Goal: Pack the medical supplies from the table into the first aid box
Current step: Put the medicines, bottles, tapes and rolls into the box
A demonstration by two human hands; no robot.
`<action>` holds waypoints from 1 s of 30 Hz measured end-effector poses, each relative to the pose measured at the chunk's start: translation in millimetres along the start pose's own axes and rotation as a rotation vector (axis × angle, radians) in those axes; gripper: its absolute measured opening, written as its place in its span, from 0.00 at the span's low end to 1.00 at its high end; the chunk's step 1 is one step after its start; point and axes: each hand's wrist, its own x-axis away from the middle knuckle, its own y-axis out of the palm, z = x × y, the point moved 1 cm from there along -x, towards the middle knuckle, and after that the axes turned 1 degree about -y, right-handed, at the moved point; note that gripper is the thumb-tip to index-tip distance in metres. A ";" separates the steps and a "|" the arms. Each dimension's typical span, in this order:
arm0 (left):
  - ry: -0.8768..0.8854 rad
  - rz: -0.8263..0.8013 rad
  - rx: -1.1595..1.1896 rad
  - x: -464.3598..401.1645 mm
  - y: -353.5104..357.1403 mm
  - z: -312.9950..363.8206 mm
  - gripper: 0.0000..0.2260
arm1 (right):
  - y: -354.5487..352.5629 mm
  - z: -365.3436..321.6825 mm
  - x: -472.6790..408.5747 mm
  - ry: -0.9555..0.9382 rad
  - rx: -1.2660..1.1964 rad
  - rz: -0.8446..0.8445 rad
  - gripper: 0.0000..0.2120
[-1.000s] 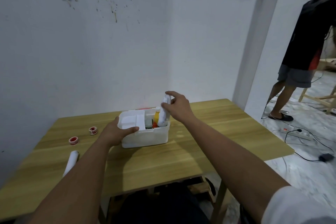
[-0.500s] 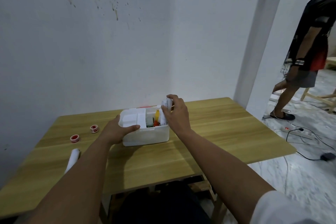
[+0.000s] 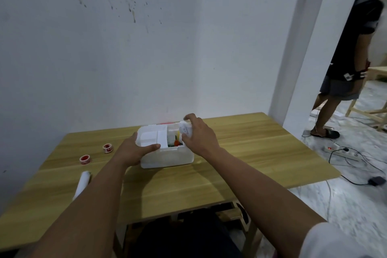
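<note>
Left hand (image 3: 134, 151) clamps the first aid box (image 3: 166, 154), steadying it on the surface (image 3: 251, 153). Right hand (image 3: 198, 137) grips a white roll (image 3: 185, 129), pressing it into the compartment beneath.

the first aid box (image 3: 167, 155) stands mid-bench (image 3: 261, 153), just before the wall (image 3: 125, 58). its right compartment is occupied by the right hand (image 3: 199, 136) and white roll (image 3: 185, 129). left hand (image 3: 132, 150) blocks the left side. bench right of box lies open; two tape rolls (image 3: 107, 147) and a tube (image 3: 82, 183) obstruct the left.
</note>
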 end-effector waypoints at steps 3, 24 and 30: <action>-0.004 -0.006 -0.002 -1.0 -0.7 -0.6 0.40 | -1.7 -1.1 -1.3 -0.060 0.101 -0.026 0.24; 0.006 -0.007 0.010 -2.0 -3.7 0.4 0.38 | -4.8 26.5 0.8 0.003 0.005 0.023 0.15; -0.042 0.076 0.020 0.1 -14.1 -0.3 0.35 | -11.2 43.3 -12.9 0.115 -0.250 -0.072 0.35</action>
